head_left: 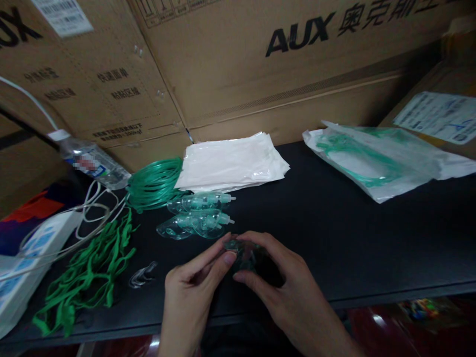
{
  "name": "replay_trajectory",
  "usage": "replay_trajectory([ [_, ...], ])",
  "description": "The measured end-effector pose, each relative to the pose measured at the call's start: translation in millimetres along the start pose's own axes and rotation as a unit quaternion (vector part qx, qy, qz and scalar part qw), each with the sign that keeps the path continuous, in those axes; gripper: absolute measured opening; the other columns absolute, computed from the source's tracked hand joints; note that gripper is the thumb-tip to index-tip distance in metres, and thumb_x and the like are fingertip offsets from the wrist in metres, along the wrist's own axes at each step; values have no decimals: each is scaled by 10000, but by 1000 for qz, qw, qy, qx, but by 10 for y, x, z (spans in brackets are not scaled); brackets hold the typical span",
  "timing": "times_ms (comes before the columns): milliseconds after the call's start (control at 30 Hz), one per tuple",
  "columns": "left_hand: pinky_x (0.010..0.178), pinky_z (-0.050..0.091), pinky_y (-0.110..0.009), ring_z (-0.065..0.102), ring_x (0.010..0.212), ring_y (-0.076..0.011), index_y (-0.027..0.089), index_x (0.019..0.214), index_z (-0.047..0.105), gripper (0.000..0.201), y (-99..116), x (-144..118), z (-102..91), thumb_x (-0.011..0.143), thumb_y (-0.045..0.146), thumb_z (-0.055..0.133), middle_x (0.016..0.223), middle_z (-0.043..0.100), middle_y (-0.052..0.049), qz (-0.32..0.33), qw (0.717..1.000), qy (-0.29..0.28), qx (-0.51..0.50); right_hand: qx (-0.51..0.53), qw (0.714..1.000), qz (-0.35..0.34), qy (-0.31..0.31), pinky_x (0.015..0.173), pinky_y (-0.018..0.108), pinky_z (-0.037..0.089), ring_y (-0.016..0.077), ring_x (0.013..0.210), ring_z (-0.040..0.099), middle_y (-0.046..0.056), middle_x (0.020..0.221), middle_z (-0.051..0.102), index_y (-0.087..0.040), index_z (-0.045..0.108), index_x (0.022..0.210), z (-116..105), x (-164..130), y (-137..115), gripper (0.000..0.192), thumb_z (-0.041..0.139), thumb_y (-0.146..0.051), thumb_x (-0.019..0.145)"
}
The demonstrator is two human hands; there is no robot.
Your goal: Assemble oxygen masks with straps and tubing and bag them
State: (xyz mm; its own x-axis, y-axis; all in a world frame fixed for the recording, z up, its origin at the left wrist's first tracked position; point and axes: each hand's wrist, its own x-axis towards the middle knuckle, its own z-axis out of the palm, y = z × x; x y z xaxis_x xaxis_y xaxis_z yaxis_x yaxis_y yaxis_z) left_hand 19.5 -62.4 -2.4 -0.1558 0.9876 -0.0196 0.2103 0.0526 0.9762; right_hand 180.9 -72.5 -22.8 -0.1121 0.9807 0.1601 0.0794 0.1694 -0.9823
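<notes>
Both hands are working on one small clear mask piece (243, 250) right at the front edge of the black table (334, 223), and I'll use the stack of white plastic bags (232, 161) at the back middle as my reference for everything else. The left hand (193, 282) has its thumb and forefinger pinched on the left side of that piece, other fingers curled under. The right hand (277, 277) is cupped over it from the right with the fingertips closed on its top and lower edge, so the piece is gripped between the two hands, well in front of the bag stack and pretty hard to make out since it's see-through and half covered. Between the bags and the hands lie two more clear masks (197, 215) side by side, just in front of the stack. Touching the stack's left edge is a coil of green tubing (156, 183), and further left of that a clear bottle (92, 163) lies tipped against the cardboard boxes (223, 59). In front-left of the stack there's a messy pile of green elastic straps (89, 272), with a small metal clip (143, 275) just beside it. Well off to the right of the stack sits a sealed packet with green tubing inside (372, 158).
</notes>
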Motion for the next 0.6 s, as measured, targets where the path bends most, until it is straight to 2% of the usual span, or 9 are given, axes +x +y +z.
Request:
replay_trajectory([
  [200,859,677,-362,807,946,-301,212,1002,847,276,-40,-22,-7,747,312,882,1020,826,-64,-4,1000,15,-7,9,1000,3,12,997,343,552,205,1102,714,15,1197,758,-302,661,1236,94,-33,10,395,729,-146,880],
  [300,892,665,-360,801,977,-296,237,999,846,260,-70,-2,-6,749,302,881,1042,822,-58,-21,999,8,-50,47,999,21,-5,936,309,579,198,1055,739,28,1138,788,-269,718,1170,44,-28,-44,226,681,-226,951],
  [367,937,643,-353,790,1022,-285,264,1002,843,242,-83,13,-6,764,292,873,1065,817,-47,-29,996,-16,-81,67,997,33,-7,864,277,598,185,990,758,27,1063,810,-252,762,1099,8,-14,-89,169,632,-255,991],
  [500,1015,590,-313,757,1116,-249,309,1050,827,190,-104,27,-28,861,328,807,1135,799,-28,-22,995,-59,-76,76,996,37,36,746,232,616,164,836,778,-1,895,828,-251,810,989,0,19,-138,150,664,-237,962],
  [600,976,603,-267,769,1088,-223,335,1053,822,171,-117,31,-40,886,324,788,1125,802,-5,-10,995,-67,-74,78,993,30,83,712,219,625,161,781,790,-13,845,836,-266,829,927,34,26,-127,127,716,-210,909],
])
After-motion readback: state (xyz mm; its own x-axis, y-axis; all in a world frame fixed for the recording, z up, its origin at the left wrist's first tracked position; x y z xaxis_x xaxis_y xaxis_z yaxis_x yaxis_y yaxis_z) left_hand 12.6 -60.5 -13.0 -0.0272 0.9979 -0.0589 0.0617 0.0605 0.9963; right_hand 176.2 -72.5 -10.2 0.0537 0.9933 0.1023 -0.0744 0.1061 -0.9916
